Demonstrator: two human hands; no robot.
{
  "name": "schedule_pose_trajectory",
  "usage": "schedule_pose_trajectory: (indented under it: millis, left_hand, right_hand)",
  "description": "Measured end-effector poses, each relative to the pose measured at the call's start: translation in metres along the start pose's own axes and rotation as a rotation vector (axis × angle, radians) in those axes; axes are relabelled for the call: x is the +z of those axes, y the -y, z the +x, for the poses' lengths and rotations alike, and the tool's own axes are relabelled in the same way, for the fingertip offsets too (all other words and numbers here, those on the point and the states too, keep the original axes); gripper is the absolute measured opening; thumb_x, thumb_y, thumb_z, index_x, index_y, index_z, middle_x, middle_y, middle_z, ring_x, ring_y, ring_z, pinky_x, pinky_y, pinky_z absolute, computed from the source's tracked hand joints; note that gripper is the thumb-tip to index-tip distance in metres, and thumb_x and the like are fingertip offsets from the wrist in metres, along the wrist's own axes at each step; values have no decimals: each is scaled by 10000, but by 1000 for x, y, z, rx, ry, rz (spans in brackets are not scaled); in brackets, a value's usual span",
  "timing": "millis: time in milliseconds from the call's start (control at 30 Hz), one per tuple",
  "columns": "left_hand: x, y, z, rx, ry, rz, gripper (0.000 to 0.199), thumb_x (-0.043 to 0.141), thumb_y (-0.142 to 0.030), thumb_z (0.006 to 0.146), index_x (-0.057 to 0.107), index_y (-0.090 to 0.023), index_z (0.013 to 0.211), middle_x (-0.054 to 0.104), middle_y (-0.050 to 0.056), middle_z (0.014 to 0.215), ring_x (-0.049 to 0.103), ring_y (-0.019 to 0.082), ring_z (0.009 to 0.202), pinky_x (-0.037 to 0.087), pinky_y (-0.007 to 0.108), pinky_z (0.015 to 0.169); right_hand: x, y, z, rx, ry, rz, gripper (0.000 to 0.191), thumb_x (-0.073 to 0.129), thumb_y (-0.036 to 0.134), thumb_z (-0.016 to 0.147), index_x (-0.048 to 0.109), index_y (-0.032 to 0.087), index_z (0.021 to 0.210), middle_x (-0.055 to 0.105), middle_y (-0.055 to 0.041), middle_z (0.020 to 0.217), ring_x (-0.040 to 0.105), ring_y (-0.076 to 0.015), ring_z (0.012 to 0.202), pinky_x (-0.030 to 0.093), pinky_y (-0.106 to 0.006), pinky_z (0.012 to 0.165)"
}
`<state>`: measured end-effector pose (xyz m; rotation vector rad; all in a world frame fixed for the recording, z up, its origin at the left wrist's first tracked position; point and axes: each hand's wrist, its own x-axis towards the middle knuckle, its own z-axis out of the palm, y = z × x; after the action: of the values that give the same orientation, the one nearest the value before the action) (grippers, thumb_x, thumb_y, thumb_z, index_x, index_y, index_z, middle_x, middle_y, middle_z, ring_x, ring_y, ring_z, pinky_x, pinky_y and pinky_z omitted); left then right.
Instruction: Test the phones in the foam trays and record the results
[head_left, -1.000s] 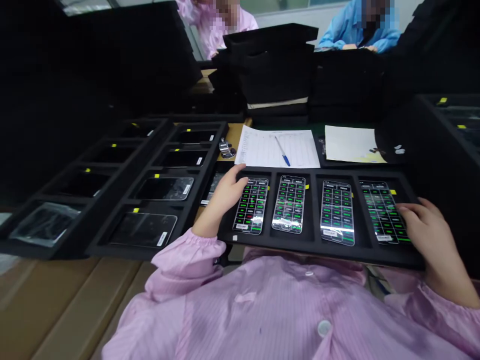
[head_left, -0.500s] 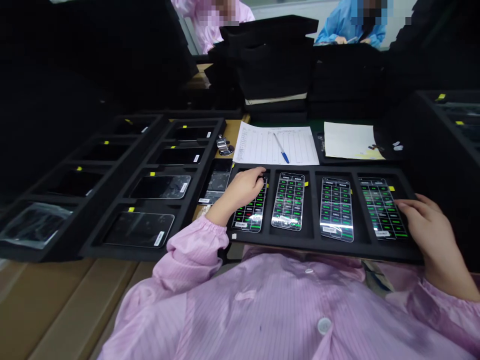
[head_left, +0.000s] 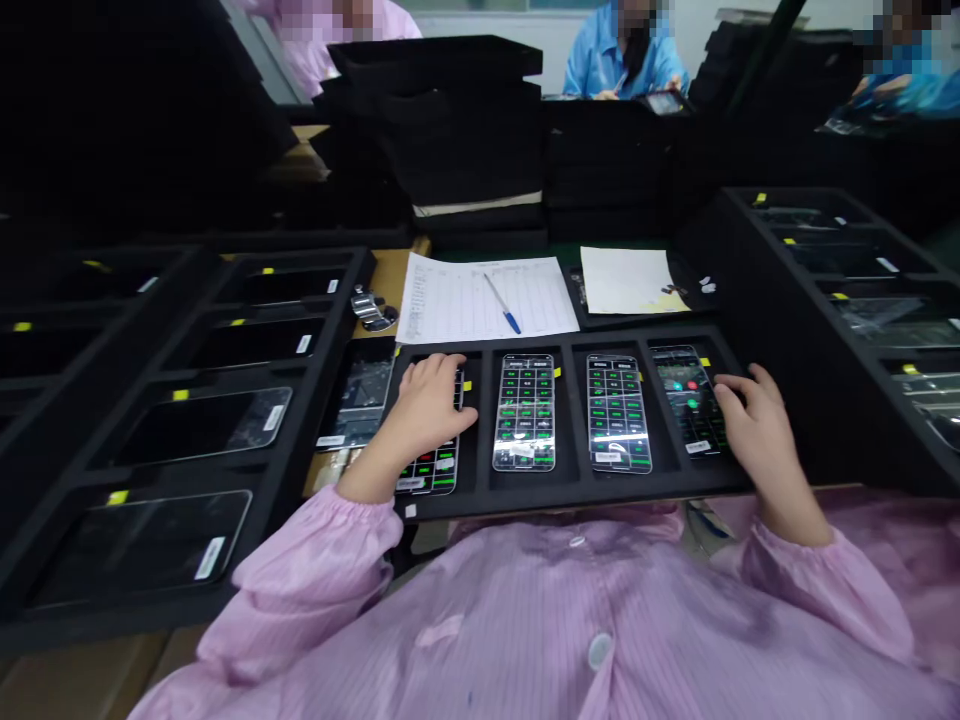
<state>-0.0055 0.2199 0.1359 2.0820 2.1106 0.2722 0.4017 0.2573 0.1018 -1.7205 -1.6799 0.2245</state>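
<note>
A black tray [head_left: 562,490] holds four lit phones in separate compartments. Over the leftmost phone [head_left: 442,470] lies my left hand [head_left: 431,405], fingers spread, hiding its upper part. Two middle phones, one [head_left: 525,412] left of the other [head_left: 619,413], show grids of green text. The rightmost phone [head_left: 688,400] has a darker screen with small coloured round icons. My right hand [head_left: 761,420] is at that phone's right edge, thumb and fingers apart, holding nothing; whether a fingertip touches the phone is unclear.
Behind the tray lie a printed sheet [head_left: 442,300] with a blue pen [head_left: 501,305] and a blank paper [head_left: 630,280]. Phone trays stand left [head_left: 277,490] and right [head_left: 832,340]. Black stacks [head_left: 465,140] rise behind; people sit beyond.
The view has shifted right. The rightmost phone's green grid has given way to a dark screen with round icons. My left hand's fingers are more spread over the leftmost phone.
</note>
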Motion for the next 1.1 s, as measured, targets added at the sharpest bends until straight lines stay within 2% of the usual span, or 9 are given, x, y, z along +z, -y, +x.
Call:
schedule_pose_trajectory:
  millis: [67, 100, 167, 233, 300, 500, 833, 933, 1100]
  left_hand:
    - [1, 1, 2, -2, 10, -13, 648, 551, -293, 735, 478, -87, 1345, 535, 179, 1301, 486, 372, 1247, 357, 557, 1112]
    - [1, 2, 2, -5, 13, -14, 650, 547, -288, 736, 479, -82, 1348, 535, 183, 1301, 488, 375, 1244, 357, 559, 1113]
    - [1, 3, 4, -11, 16, -9, 660, 539, -282, 737, 474, -77, 1361, 538, 187, 1302, 492, 376, 1242, 354, 563, 1116]
    - [2, 4, 5, -17, 12, -3, 665, 533, -285, 740, 466, -92, 1372, 546, 180, 1302, 501, 376, 1232, 356, 569, 1115]
    - [2, 4, 6, -19, 4, -4, 661, 530, -291, 746, 462, -118, 1380, 557, 168, 1297, 509, 373, 1225, 363, 570, 1110]
    - [0, 2, 5, -32, 11, -8, 693, 531, -287, 735, 449, -98, 1397, 551, 175, 1310, 506, 375, 1231, 377, 550, 1102]
    - [-11, 4, 4, -24, 95, -44, 737, 549, -284, 754, 389, -37, 1429, 510, 215, 1386, 478, 372, 1303, 355, 540, 1139]
    - [-19, -16, 5, 21, 56, -101, 741, 532, -354, 830, 332, -42, 1472, 462, 232, 1458, 415, 357, 1384, 336, 525, 1170]
    - [-8, -86, 19, 175, -11, -30, 775, 560, -315, 851, 270, -56, 1521, 237, 242, 1617, 136, 382, 1527, 169, 578, 1231]
  right_hand:
    - [-7, 28, -16, -36, -69, 154, 375, 495, 439, 911, 673, 184, 1122, 455, -174, 1483, 436, -360, 1369, 315, -580, 1135]
    - [-10, 42, -24, -41, -22, 288, 352, 520, 439, 914, 660, 215, 1147, 468, -147, 1478, 538, -328, 1265, 418, -532, 1064]
    - [-15, 65, -36, 53, 229, 561, 349, 560, 458, 909, 629, 258, 1186, 525, -120, 1413, 675, -229, 897, 563, -403, 763]
    - [-15, 78, -42, 201, 493, 749, 401, 603, 489, 881, 600, 254, 1206, 583, -117, 1301, 606, -136, 611, 501, -302, 504]
    - [-13, 82, -44, 303, 629, 829, 479, 648, 512, 844, 567, 237, 1228, 607, -106, 1177, 562, -113, 553, 433, -257, 410]
    - [-5, 88, -44, 429, 705, 904, 548, 691, 498, 816, 512, 245, 1268, 598, -60, 1027, 606, -152, 669, 437, -230, 403]
    - [-1, 89, -43, 518, 671, 1146, 313, 733, 422, 801, 715, 246, 1060, 448, -79, 1483, 324, 10, 462, 313, -177, 334]
    - [-2, 82, -42, 491, 689, 1199, 258, 695, 413, 850, 742, 266, 1056, 426, -72, 1518, 274, 16, 448, 408, -192, 358]
    - [-1, 75, -41, 468, 704, 1252, 254, 663, 403, 882, 746, 288, 1093, 446, -64, 1509, 259, 2, 455, 487, -206, 396]
